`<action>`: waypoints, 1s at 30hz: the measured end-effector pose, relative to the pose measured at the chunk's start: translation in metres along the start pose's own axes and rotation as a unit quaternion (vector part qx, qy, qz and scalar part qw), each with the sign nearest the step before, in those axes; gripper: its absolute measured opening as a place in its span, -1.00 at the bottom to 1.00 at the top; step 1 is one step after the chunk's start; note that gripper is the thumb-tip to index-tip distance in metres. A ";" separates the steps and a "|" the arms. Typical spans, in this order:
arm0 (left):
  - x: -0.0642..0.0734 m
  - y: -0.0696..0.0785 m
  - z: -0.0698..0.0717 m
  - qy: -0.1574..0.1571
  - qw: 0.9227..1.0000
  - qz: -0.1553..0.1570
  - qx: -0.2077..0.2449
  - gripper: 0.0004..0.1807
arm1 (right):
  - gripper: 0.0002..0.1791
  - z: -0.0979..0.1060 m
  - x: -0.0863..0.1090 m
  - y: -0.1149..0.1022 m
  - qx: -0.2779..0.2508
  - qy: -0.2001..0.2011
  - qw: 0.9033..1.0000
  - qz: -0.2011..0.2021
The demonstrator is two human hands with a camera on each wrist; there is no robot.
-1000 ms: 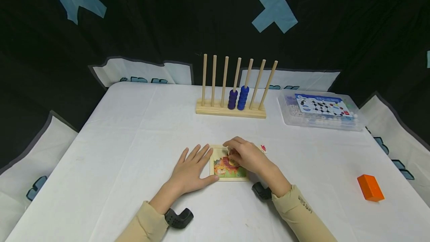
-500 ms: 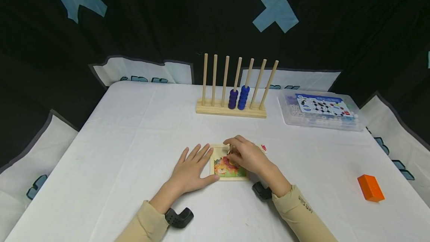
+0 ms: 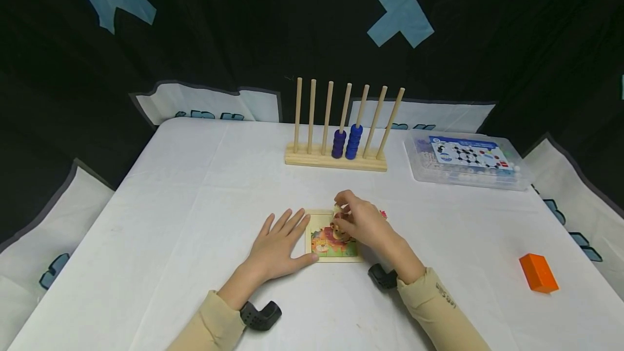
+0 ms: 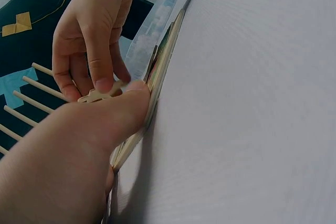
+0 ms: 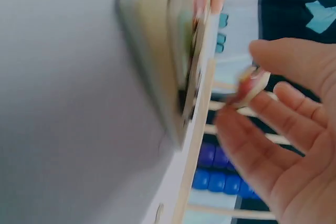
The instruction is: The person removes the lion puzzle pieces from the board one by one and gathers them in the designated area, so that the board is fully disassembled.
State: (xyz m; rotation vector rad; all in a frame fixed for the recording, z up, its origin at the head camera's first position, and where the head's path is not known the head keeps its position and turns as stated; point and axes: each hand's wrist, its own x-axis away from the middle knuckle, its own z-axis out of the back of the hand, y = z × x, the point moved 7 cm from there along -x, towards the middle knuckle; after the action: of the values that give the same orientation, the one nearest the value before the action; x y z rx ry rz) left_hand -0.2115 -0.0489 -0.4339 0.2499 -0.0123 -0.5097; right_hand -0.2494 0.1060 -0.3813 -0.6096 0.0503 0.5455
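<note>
A shallow wooden puzzle board (image 3: 336, 260) with a colourful animal picture lies in front of the person. The left hand (image 3: 275, 248) rests with fingers spread at its left side, thumb touching the lower left corner. Above the board, the right hand (image 3: 368, 223) pinches a small wooden puzzle piece (image 5: 253, 85) between thumb and fingers; the piece is apart from the board in the right wrist view. Another piece (image 3: 343, 233) seems to sit raised over the picture, partly hidden by the right hand. A bit of a red piece (image 3: 383, 214) shows behind that hand.
A wooden peg abacus (image 3: 336, 161) with purple and blue beads stands at the back. A clear plastic case (image 3: 468, 160) with a molecule label lies back right. An orange block (image 3: 538, 273) lies at the right on the white tabletop (image 3: 146, 221).
The right hand has risen slightly and shifted right with the puzzle piece, uncovering more of the picture. The left hand stays in place.
</note>
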 end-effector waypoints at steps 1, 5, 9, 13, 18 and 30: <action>0.000 0.000 0.000 0.000 1.000 0.000 0.000 -0.06 | -0.62 0.002 0.000 0.001 0.002 0.000 1.000 -0.004; 0.000 0.000 0.000 0.000 1.000 -0.003 0.000 -0.06 | -0.70 0.016 0.002 0.010 0.005 0.006 1.000 -0.024; 0.000 0.002 0.000 0.001 1.000 -0.007 0.004 -0.06 | -0.63 0.039 0.005 0.023 0.001 0.036 0.998 -0.046; -0.001 0.001 0.000 0.000 1.000 -0.004 0.002 -0.05 | -0.56 0.062 0.011 0.042 0.003 0.052 0.996 -0.079; 0.000 0.000 -0.001 0.001 1.000 -0.002 0.001 -0.05 | -0.62 0.080 0.024 0.071 0.020 0.006 0.991 -0.135; 0.000 -0.001 -0.001 0.003 1.000 0.001 0.004 -0.05 | -0.75 0.083 0.046 0.111 0.028 -0.093 0.974 -0.205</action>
State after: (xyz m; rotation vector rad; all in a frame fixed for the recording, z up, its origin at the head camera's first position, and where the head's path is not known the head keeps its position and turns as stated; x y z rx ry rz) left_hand -0.2115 -0.0495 -0.4347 0.2597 -0.0078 -0.5074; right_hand -0.2752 0.2497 -0.3815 -0.4942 -0.2318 0.1976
